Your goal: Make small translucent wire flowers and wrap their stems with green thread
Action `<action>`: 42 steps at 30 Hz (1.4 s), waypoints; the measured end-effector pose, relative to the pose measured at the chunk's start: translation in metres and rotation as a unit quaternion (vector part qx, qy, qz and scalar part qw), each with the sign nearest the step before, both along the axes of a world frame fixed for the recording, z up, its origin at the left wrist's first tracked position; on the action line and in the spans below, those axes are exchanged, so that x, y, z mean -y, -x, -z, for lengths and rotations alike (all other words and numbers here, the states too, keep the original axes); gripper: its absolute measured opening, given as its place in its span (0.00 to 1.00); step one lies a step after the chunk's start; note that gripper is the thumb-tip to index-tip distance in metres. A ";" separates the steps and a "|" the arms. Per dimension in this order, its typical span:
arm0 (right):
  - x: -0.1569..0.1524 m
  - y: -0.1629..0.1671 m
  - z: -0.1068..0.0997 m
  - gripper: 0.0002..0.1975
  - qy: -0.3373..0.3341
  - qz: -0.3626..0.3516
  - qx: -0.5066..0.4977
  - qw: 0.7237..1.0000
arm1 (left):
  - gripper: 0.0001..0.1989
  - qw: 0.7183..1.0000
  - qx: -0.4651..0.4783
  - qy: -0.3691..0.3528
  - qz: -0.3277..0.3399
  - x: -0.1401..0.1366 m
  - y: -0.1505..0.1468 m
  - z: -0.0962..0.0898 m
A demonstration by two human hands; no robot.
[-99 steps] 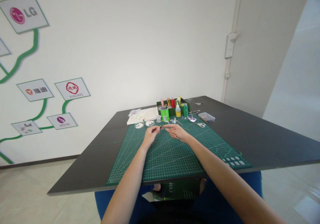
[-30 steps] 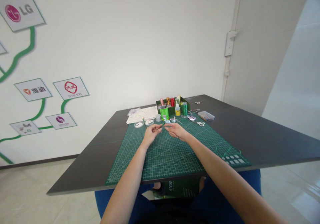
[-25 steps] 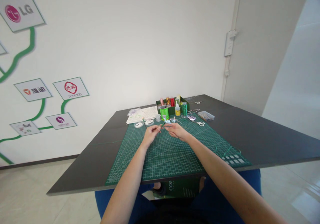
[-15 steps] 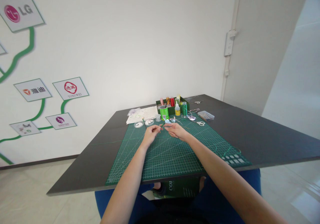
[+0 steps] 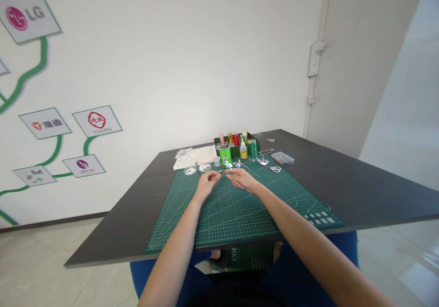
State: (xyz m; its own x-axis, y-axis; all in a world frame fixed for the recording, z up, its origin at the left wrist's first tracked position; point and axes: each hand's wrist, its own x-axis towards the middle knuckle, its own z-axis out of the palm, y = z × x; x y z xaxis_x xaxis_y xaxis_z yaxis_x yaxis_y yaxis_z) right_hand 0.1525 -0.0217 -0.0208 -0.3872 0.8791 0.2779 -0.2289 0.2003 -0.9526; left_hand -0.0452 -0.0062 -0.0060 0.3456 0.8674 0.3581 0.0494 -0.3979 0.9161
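Observation:
Above the far part of the green cutting mat [image 5: 222,220], my left hand [image 5: 207,183] and my right hand [image 5: 243,180] meet nearly fingertip to fingertip. A thin green stem [image 5: 222,172] runs between them, with a small pale-blue flower [image 5: 228,165] at its upper end. My left thumb and fingers pinch the stem. My right thumb and forefinger are closed at its other side; any thread between them is too fine to see. Just beyond the hands stands a bright green can [image 5: 225,154]. Left of it are two shallow round dishes [image 5: 190,171] with small pieces inside.
A dark green box [image 5: 235,151] of thread spools sits at the back, with a glue bottle [image 5: 243,150] and a green spool [image 5: 253,149] before it. White-handled scissors [image 5: 275,169] and a clear plastic case [image 5: 283,158] lie right. White sheets [image 5: 195,157] lie left.
The pale-blue flower has turned a little and its petals show more clearly. My fingers have shifted only slightly on the green stem; both arms stay in place.

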 end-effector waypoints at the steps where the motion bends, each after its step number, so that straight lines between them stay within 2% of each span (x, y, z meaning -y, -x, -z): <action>1: 0.000 0.000 0.000 0.29 -0.001 -0.001 0.000 1.000 | 0.21 1.000 0.000 0.001 0.001 0.000 0.000 0.000; 36: 0.000 0.000 0.000 0.28 -0.003 0.001 0.006 1.000 | 0.22 0.999 0.027 0.041 -0.003 -0.001 -0.001 0.002; 42: 0.001 -0.001 -0.001 0.29 0.004 0.005 0.009 1.000 | 0.23 0.999 0.031 0.039 0.020 0.001 -0.001 -0.001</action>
State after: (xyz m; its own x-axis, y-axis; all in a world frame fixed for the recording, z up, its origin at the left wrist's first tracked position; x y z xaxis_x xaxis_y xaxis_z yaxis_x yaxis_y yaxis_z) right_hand 0.1531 -0.0229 -0.0197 -0.3831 0.8853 0.2637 -0.2090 0.1950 -0.9583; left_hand -0.0438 -0.0069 -0.0052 0.3592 0.8794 0.3125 -0.0236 -0.3261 0.9450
